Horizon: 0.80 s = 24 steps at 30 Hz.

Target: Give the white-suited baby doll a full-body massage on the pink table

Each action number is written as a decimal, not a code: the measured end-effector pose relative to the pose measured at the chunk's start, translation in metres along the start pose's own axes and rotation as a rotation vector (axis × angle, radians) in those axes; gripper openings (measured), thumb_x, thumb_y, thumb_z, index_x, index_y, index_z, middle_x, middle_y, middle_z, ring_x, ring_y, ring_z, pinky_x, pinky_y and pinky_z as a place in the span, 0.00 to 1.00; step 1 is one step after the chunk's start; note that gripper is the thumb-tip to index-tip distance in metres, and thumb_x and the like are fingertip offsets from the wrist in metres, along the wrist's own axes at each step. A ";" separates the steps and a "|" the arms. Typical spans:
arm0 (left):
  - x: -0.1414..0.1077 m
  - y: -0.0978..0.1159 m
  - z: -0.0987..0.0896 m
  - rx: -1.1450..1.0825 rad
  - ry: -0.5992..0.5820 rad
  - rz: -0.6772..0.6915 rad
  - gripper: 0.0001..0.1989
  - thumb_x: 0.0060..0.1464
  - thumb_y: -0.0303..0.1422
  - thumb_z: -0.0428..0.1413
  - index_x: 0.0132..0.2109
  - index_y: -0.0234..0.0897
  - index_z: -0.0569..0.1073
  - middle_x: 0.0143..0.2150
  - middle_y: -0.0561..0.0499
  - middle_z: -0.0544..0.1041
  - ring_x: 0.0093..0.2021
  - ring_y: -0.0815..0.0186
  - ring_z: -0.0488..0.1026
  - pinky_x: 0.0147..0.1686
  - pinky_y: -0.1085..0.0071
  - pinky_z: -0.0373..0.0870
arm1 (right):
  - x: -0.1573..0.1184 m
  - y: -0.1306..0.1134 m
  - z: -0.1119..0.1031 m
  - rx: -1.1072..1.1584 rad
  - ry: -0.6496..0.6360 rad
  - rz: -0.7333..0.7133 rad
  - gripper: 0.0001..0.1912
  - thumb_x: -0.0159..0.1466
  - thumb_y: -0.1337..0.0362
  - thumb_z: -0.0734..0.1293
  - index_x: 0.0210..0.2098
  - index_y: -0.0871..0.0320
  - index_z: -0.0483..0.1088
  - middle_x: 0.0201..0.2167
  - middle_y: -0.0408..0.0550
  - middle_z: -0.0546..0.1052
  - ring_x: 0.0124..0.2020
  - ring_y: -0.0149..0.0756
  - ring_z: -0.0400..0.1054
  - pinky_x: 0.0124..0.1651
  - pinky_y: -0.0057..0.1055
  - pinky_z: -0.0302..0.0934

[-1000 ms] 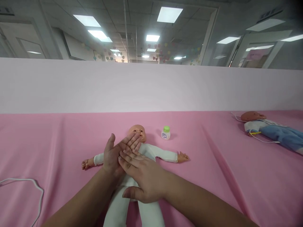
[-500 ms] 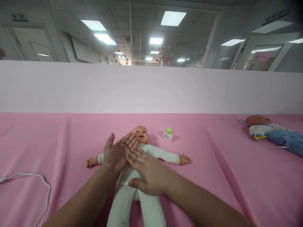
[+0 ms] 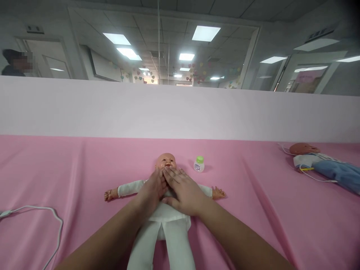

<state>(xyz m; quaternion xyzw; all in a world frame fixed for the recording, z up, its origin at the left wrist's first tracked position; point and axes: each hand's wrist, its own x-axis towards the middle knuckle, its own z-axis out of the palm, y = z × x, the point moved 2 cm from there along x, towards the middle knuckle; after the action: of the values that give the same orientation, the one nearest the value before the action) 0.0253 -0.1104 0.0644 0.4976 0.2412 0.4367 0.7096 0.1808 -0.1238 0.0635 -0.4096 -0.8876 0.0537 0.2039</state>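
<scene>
A baby doll [image 3: 168,213] in white clothes lies on its back on the pink cloth, arms spread wide. Over its upper chest, just below the chin, are both of my hands. My left hand [image 3: 154,189] is turned on its side with the fingers a little curled, and nothing shows in it. Against its fingers lies my right hand [image 3: 185,191], palm down, fingers stretched out and holding nothing. Beyond the doll's shoulder stands a small clear bottle [image 3: 198,166] with a green cap.
A second doll [image 3: 332,167] in blue and white, with thin tubing, lies at the far right. A white cable [image 3: 57,221] curves over the pink cloth [image 3: 92,161] at left. Behind the low white wall [image 3: 180,112] is glass, with a person [image 3: 14,62] at far left.
Both hands have moved up the doll toward its chin. My left hand has turned from palm up onto its side. A person's head has come into view at the far left.
</scene>
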 end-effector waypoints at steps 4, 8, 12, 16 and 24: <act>-0.015 0.001 -0.023 0.766 0.031 0.081 0.37 0.68 0.51 0.52 0.77 0.42 0.56 0.79 0.46 0.52 0.79 0.51 0.45 0.75 0.49 0.43 | -0.016 0.007 -0.013 0.080 -0.032 0.045 0.42 0.73 0.43 0.60 0.77 0.60 0.49 0.77 0.55 0.51 0.78 0.48 0.45 0.79 0.52 0.41; -0.025 0.004 -0.051 1.294 0.037 0.044 0.34 0.68 0.41 0.49 0.77 0.36 0.56 0.77 0.42 0.58 0.76 0.49 0.53 0.74 0.47 0.49 | -0.038 -0.009 -0.015 0.208 -0.111 -0.024 0.35 0.75 0.50 0.60 0.75 0.58 0.54 0.76 0.54 0.55 0.77 0.46 0.49 0.78 0.50 0.43; -0.025 -0.004 -0.067 1.433 0.064 -0.020 0.35 0.69 0.39 0.45 0.77 0.29 0.53 0.77 0.39 0.56 0.76 0.50 0.54 0.74 0.49 0.52 | -0.053 -0.035 -0.011 0.371 -0.198 -0.213 0.31 0.73 0.53 0.63 0.73 0.55 0.61 0.72 0.51 0.65 0.75 0.43 0.55 0.78 0.45 0.44; -0.025 -0.014 -0.071 1.435 0.050 0.021 0.34 0.70 0.39 0.42 0.77 0.28 0.52 0.78 0.40 0.55 0.77 0.54 0.51 0.74 0.52 0.51 | -0.050 -0.035 -0.001 0.384 -0.264 -0.246 0.41 0.67 0.43 0.69 0.72 0.55 0.61 0.71 0.54 0.66 0.75 0.50 0.55 0.78 0.48 0.40; -0.025 -0.015 -0.066 1.468 0.003 0.024 0.33 0.72 0.41 0.40 0.77 0.30 0.54 0.78 0.42 0.52 0.78 0.57 0.48 0.75 0.52 0.47 | -0.024 0.024 0.015 0.205 -0.247 0.108 0.47 0.71 0.36 0.57 0.78 0.58 0.42 0.79 0.53 0.43 0.79 0.50 0.37 0.79 0.51 0.34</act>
<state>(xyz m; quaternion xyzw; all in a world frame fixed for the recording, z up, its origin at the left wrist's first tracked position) -0.0332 -0.1010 0.0222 0.8469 0.4669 0.1711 0.1886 0.2058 -0.1252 0.0359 -0.4239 -0.8724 0.2050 0.1307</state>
